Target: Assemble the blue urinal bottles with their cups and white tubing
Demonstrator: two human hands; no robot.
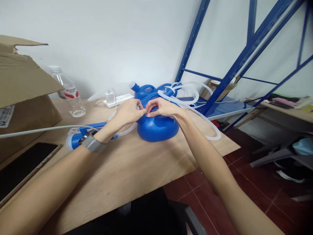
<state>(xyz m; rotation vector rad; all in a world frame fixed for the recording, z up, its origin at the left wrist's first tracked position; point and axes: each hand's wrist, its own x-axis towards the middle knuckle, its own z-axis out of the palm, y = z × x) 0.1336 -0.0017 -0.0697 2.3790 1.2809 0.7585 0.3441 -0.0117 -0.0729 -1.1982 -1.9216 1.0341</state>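
Note:
A rounded blue plastic jug [158, 129] with a moulded handle lies on the wooden table in front of me. Over its upper left part my left hand [130, 112] is closed, thumb and fingertips pinched together. My right hand [161, 107] meets it there, also closed in a pinch, its fingertips touching or nearly touching the left ones. Whatever sits between the fingertips is too small and covered to name. Behind are more blue jugs [146, 91], one with a capped spout. A blue funnel-shaped part [77, 138] with a clear tube lies beside my left wrist.
Coiled white tubing [212, 137] runs along the table's right side. To the left stand an open cardboard box [26, 75], a water bottle [73, 101] and a phone [26, 169]. A power strip [119, 99] lies near the wall. Blue metal shelving [220, 85] rises at right.

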